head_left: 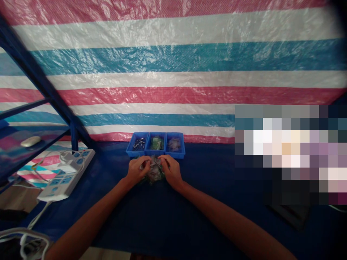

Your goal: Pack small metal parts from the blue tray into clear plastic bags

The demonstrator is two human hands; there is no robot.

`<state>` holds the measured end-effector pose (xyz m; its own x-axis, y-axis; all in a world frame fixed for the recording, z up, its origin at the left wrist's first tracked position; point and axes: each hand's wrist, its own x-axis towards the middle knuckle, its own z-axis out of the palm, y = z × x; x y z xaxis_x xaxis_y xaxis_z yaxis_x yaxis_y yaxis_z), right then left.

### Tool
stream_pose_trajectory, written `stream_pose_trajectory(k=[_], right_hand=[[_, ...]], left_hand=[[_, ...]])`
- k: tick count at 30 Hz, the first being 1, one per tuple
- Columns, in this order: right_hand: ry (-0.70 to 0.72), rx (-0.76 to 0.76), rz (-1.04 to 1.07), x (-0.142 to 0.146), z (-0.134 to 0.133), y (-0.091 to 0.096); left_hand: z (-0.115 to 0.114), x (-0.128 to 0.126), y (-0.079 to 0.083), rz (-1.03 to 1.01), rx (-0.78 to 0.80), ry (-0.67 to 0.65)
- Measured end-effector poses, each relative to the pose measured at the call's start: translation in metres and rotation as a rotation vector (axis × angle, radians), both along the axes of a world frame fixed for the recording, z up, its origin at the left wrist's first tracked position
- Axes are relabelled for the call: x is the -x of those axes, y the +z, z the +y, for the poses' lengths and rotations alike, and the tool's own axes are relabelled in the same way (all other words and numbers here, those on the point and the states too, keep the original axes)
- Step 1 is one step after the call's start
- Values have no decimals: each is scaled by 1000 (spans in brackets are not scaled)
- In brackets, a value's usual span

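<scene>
My left hand [137, 169] and my right hand [170, 171] meet over a small heap of clear plastic packets [155, 173] with green and dark contents. The fingers of both hands pinch at its top edge, and they hide part of it. Just beyond my fingertips stands a blue three-compartment plastic tray [155, 153]. Its left compartment holds small silver-and-dark pieces [139, 143], the middle a green packet [156, 143], and the right a pinkish packet [174, 144].
A dark blue cloth [206, 209] covers the table, with a striped tarpaulin [173, 61] behind it. On the left are a white power strip [66, 175] with cables and a blue metal shelf [40, 122] holding a white computer mouse [30, 141]. A pixelated patch [290, 151] hides the right side.
</scene>
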<state>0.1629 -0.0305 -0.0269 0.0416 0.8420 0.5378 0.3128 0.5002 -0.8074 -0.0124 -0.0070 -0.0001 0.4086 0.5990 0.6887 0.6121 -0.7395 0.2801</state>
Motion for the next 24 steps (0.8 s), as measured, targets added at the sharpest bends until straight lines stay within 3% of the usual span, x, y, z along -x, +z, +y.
stream_pose_trajectory(k=[19, 24], right_hand=[[-16, 1, 27, 1, -1, 2], [-18, -1, 36, 0, -1, 3]], left_hand=[[11, 3, -11, 32, 0, -190], [12, 5, -10, 47, 22, -146]])
